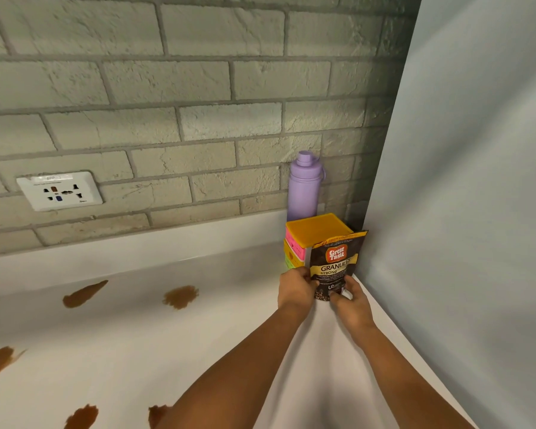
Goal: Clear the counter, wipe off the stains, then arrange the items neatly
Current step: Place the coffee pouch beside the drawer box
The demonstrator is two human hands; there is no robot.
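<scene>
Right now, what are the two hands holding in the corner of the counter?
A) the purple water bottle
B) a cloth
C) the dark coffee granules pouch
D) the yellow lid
C: the left hand and right hand both grip the bottom of the coffee granules pouch, standing upright in front of the stacked coloured containers; the purple water bottle stands untouched behind.

Both hands (324, 292) around upright coffee pouch (334, 264)
</scene>
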